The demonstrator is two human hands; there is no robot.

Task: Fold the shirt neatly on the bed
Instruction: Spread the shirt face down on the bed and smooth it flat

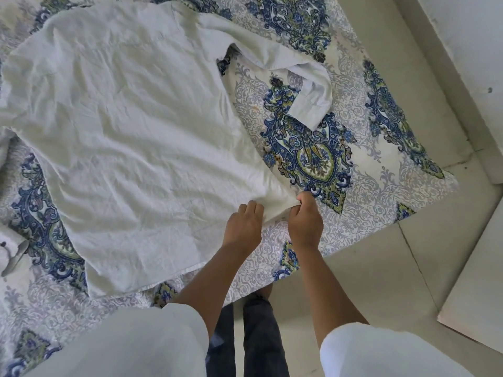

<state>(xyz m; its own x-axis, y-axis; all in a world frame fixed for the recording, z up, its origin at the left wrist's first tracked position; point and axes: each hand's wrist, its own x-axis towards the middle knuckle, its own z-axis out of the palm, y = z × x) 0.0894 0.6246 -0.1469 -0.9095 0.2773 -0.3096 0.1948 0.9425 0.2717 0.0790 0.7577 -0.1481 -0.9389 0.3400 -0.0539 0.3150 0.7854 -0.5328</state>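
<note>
Head view: right hand (304, 221) pinched on shirt (136, 131), left hand (242, 224) grip unclear; grey object (16, 258) on bedspread (381, 191).

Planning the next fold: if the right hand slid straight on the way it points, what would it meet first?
Past the shirt corner it pinches, the right hand would cross bare bedspread. It would then probably meet the bent sleeve first, though the exact line is hard to judge.

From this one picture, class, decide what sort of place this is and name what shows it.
Probably a bedroom: a bed with a blue patterned cover, a white shirt spread on it, and tiled floor beside it.
</note>
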